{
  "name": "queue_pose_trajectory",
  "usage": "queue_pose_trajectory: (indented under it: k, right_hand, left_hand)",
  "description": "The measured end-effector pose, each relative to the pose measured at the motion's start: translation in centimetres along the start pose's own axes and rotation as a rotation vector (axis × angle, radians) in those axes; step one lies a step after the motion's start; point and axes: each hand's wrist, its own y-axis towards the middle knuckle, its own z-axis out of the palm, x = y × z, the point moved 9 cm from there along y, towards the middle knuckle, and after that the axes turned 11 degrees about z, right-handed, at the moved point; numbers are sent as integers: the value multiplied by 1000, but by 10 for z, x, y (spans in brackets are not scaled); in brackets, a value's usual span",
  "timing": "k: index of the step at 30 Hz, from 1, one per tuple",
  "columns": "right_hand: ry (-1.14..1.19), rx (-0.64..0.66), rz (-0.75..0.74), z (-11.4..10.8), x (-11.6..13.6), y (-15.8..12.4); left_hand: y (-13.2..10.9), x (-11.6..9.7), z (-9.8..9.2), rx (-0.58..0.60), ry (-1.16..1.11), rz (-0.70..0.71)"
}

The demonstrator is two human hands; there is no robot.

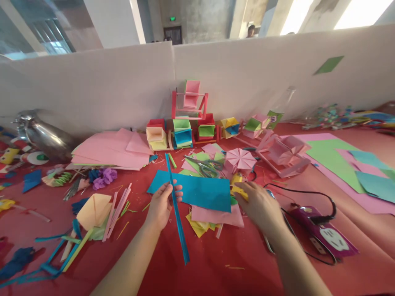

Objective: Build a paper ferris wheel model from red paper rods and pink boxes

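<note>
My left hand [162,202] pinches a long, narrow blue paper strip [180,230] between thumb and fingers, above the red table. Its top end points toward the paper models at the back. My right hand [257,203] is closed around a yellow glue gun [239,187], which is partly hidden by the fingers. Between the hands lies a wide blue paper sheet [205,192]. Pink paper [231,216] and yellow scraps [197,228] show below its near edge. Scissors [206,166] rest on green scraps just behind the sheet.
Folded paper models [182,135] stand along the white partition [123,78]. Pink sheets [108,150] and a metal jug [49,137] are at the left. A purple power strip [324,234] with a black cord lies at the right, near my right forearm.
</note>
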Motion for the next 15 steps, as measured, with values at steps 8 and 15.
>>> queue_pose_trajectory:
  k: [8,15]
  right_hand:
    - [-368,-16,-88,16,-33,21]
    - [-386,-101,-225,-10,-24,11]
  left_hand:
    - [-10,24,-1,23,18,-109]
    - [-9,27,-5,4,24,-120]
